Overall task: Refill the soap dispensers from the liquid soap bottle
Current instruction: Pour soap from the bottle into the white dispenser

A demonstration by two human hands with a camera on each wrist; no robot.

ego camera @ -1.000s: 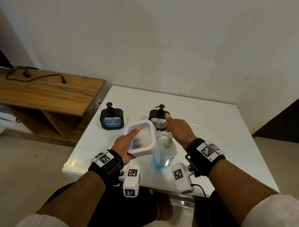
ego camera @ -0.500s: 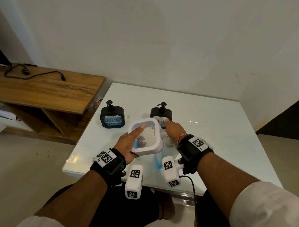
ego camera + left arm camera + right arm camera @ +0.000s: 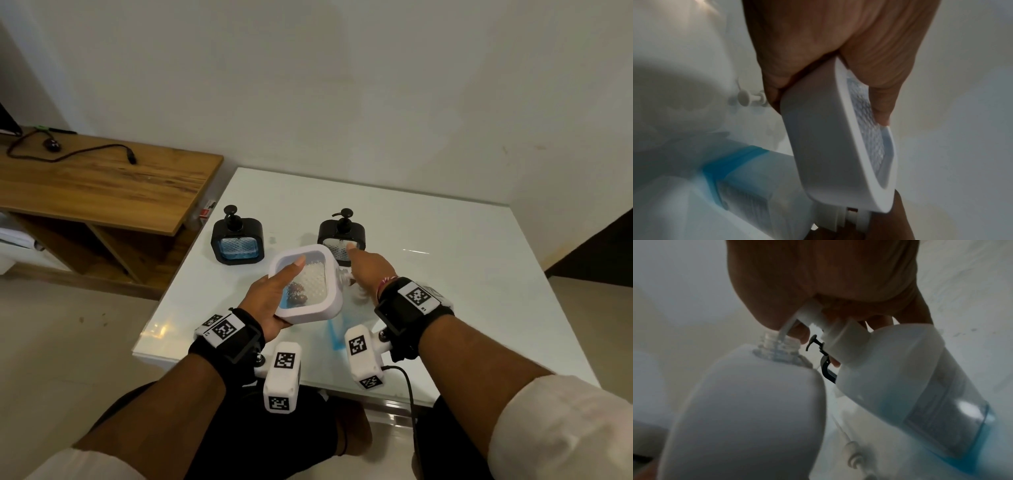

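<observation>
White glass tabletop carries two black square soap dispensers, while the left hand grips a white square dispenser with a textured clear window tilted above it. The right hand grasps the white pump head of the clear bottle of blue liquid soap, its nozzle at the dispenser's threaded neck. If either one drifts, soap would likely spill onto the table.

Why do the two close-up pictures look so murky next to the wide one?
Head view: evenly lit and sharp, with soft glare on the glass table and bent edges from the wide lens. Left wrist view: the white dispenser sits very near the lens, dim and soft, the left hand smeared. Right wrist view: backlit, grainy, the soap bottle blurred.
</observation>
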